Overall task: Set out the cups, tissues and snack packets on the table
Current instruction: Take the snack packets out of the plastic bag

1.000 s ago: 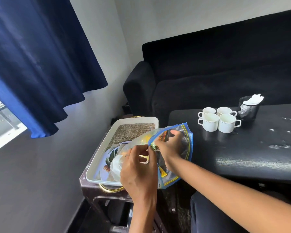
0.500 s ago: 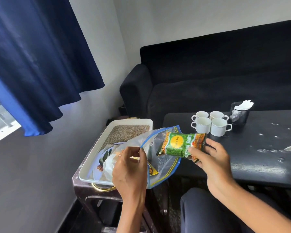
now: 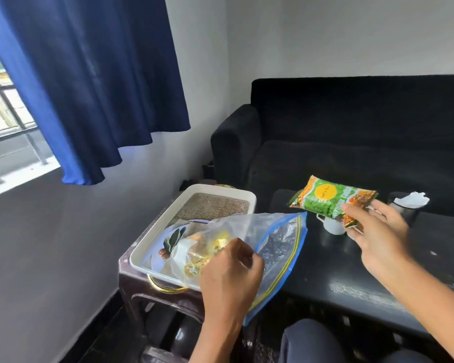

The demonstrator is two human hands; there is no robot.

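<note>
Since half a second ago your right hand has carried the green snack packet up and away from the bag, over the black table; thumb and fingers pinch its right end. Below the packet a white cup shows partly; beyond your fingertips a dark holder contains white tissues. Your left hand grips the clear zip bag, mouth open toward the right hand, yellow packets inside. Bag rests partly in the white tray on a side stand.
</note>
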